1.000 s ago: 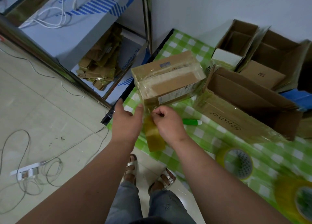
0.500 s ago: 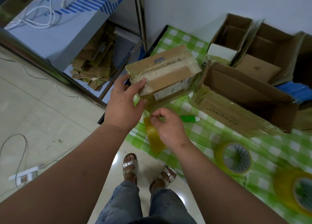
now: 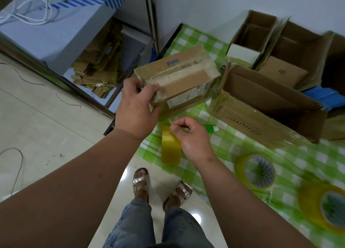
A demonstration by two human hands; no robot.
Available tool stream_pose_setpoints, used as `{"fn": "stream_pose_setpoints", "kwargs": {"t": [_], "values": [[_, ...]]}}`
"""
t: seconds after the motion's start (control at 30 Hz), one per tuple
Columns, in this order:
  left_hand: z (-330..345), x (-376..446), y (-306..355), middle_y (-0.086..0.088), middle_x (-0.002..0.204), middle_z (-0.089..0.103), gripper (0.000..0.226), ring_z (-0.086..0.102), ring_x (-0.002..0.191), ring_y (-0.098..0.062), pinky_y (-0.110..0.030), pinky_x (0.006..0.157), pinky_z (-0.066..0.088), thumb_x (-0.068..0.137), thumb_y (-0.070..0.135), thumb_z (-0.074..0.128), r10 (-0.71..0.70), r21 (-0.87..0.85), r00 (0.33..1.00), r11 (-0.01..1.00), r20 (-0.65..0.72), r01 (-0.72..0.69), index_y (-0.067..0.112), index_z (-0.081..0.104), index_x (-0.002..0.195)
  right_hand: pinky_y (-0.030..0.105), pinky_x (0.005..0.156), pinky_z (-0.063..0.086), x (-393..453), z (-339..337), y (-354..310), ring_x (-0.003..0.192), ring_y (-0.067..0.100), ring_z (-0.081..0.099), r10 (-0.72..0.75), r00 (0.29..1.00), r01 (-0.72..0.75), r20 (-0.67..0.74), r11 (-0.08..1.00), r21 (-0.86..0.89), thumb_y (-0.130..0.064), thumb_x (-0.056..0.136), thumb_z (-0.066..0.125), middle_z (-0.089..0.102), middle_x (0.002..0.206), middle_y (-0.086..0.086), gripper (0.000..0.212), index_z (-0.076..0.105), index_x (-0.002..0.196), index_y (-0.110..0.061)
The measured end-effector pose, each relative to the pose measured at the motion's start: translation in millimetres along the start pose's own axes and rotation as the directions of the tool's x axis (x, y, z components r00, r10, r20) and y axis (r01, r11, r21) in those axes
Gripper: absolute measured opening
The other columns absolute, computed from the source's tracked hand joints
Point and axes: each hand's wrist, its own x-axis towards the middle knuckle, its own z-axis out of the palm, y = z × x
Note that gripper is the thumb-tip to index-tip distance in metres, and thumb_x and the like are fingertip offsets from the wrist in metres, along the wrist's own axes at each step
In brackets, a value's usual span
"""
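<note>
- Pale glossy tiles make up the floor (image 3: 37, 117), and a plain white wall is seen behind the table.
- A thin plastic tablecloth (image 3: 233, 148) in green and white checks is spread over the table, creased at its near edge.
- A metal shelf unit (image 3: 151, 23) is seen at the left, with flattened cardboard scraps (image 3: 99, 61) heaped on its lower level.
- A large open carton (image 3: 261, 113) of brown corrugated board, printed "HUYO", is laid on the cloth at the right, with smaller cartons (image 3: 280, 51) set behind it against the wall.
- The parcel (image 3: 184, 79), a brown cardboard block wrapped in shiny clear tape and labelled on its side, is held over the table's near left corner. It is tilted, and its long axis is run from the near left end up towards the far right, where the open cartons stand. Whether its lower edge touches the cloth cannot be told.
- The parcel's near left end is gripped by the left hand (image 3: 136, 109), thumb laid on top, fingers wrapped beneath.
- A yellow tape roll (image 3: 170, 148) is held by the right hand (image 3: 192, 137) just below the parcel, fingers curled tight; the roll's smooth band is turned to the camera.
- Two rolls (image 3: 255, 171) of yellow tape are laid flat at the right.
- A green marker (image 3: 211, 129) is partly hidden behind the right hand.
</note>
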Motion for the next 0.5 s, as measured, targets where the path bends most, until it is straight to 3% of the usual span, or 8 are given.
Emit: {"fn": "stream_pose_setpoints", "kwargs": {"t": [0.1,0.27,0.43,0.5], "values": [[3.4,1.5,2.6,-0.021,0.117,0.045,0.059,0.052,0.097,-0.029,-0.035,0.076,0.050,0.071,0.011,0.084,-0.018,-0.031,1.000,0.999,-0.011,0.018,0.013,0.062,0.126,0.000,0.068,0.038,3.6,0.4,-1.4,0.081,-0.015,0.056,-0.007,1.000,0.007,0.016,1.000,0.011,-0.014,0.091,0.066,0.066,0.091,-0.016,0.022,0.061,0.075,-0.028],[3.3,-7.4,-4.3,-0.016,0.101,0.064,0.059,0.060,0.087,-0.035,-0.038,0.064,0.047,0.090,0.018,0.068,-0.026,0.037,0.999,0.999,0.043,0.025,0.024,0.047,0.145,0.012,0.082,0.045,7.6,-3.1,0.0,0.096,-0.002,0.060,0.005,1.000,-0.006,0.022,0.999,0.051,-0.014,0.092,0.065,0.070,0.103,-0.009,0.015,0.063,0.081,-0.024],[-0.9,-9.8,-1.5,-0.015,0.083,0.061,0.059,0.057,0.073,-0.033,-0.039,0.058,0.048,0.091,0.015,0.060,-0.018,0.048,0.998,0.999,0.058,0.015,0.028,0.044,0.147,0.003,0.071,0.043,8.4,-3.0,2.4,0.089,-0.007,0.061,0.007,1.000,-0.007,-0.001,0.998,0.061,-0.017,0.092,0.065,0.070,0.099,-0.014,0.018,0.063,0.079,-0.028],[-5.3,-6.7,-5.1,-0.014,0.085,0.057,0.061,0.054,0.073,-0.032,-0.040,0.059,0.048,0.088,0.011,0.062,0.009,0.054,0.999,0.998,0.054,-0.012,0.029,0.049,0.144,0.003,0.069,0.043,9.4,-2.9,2.6,0.087,-0.007,0.061,0.014,1.000,-0.013,-0.002,0.997,0.074,-0.017,0.092,0.065,0.070,0.097,-0.015,0.018,0.063,0.079,-0.028]]}}
